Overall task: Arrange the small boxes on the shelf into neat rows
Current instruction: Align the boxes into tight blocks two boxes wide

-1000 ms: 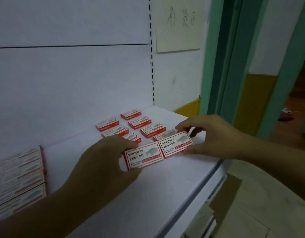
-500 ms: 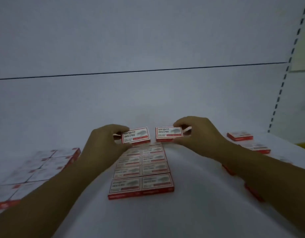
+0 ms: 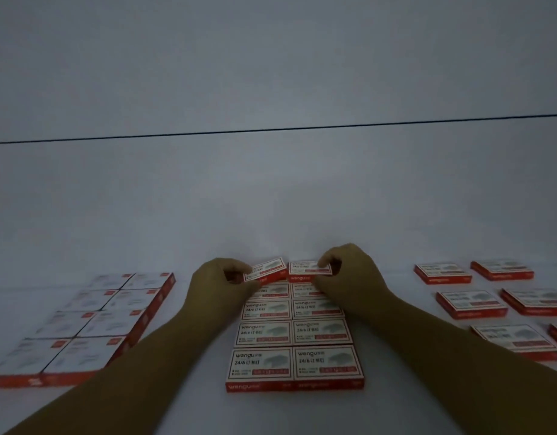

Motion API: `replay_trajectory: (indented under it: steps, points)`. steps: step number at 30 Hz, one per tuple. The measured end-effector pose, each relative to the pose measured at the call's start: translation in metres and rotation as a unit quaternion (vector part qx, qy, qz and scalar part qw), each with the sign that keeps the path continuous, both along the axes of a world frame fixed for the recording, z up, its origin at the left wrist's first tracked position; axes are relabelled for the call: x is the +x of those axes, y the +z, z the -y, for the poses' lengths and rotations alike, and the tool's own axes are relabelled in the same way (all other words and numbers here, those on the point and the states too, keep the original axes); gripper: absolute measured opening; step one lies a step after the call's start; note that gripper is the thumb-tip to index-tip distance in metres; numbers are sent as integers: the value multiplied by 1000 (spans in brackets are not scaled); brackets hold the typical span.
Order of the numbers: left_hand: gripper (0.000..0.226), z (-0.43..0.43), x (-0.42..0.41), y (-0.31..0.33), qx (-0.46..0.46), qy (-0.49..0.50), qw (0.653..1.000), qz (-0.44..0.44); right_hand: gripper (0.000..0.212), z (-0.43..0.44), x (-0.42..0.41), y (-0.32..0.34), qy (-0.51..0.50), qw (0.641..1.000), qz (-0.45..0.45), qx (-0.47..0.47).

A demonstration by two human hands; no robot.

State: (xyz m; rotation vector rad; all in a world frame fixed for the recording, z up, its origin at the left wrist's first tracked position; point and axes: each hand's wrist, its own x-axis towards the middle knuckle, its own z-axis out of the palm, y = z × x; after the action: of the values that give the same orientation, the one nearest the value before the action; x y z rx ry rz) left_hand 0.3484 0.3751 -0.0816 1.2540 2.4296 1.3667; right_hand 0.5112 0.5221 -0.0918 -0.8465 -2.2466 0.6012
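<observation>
Small red-and-white staple boxes lie in a tidy two-column block [image 3: 294, 346] in the middle of the white shelf [image 3: 192, 403]. At the block's far end my left hand [image 3: 219, 285] pinches one box [image 3: 266, 270], tilted and slightly raised. My right hand [image 3: 349, 274] grips another box [image 3: 308, 269] right beside it, level and close above the stack. The two held boxes almost touch each other.
A larger packed block of the same boxes [image 3: 92, 328] lies at the left. Several loose boxes [image 3: 471, 304] are spread apart on the right. The white back panel [image 3: 271, 183] rises directly behind the held boxes.
The view has swung from the shelf's right end to the middle. Both hands carried their boxes there and have lowered them onto the far end of the two-column block.
</observation>
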Motion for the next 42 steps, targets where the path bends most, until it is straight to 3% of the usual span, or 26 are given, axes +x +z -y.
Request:
replay_trajectory:
  steps: [5,21,26,29,32,36,38,42]
  points:
    - [18,-5,-8,1,-6,8,999,39,16,-6,6,2,2,1000,-14,-4]
    - [17,-9,-6,-2,24,-6,1000,12,15,0,4,0,5,999,7,33]
    - [26,-4,0,13,-23,-16,999,26,15,4,5,23,18,989,137,52]
    - [37,0,19,30,-22,-17,997,-72,35,8,29,48,64,966,227,105]
    - [25,-7,76,56,-31,-150,977,-149,43,3,90,74,105,953,264,102]
    - [20,-26,169,67,-101,-332,908,-232,18,-1,196,88,30,971,233,37]
    - [28,-36,203,58,-127,-385,877,-256,5,-1,245,83,-16,966,257,11]
    - [59,-53,246,31,-160,-404,847,-307,16,4,315,60,-78,942,322,-55]
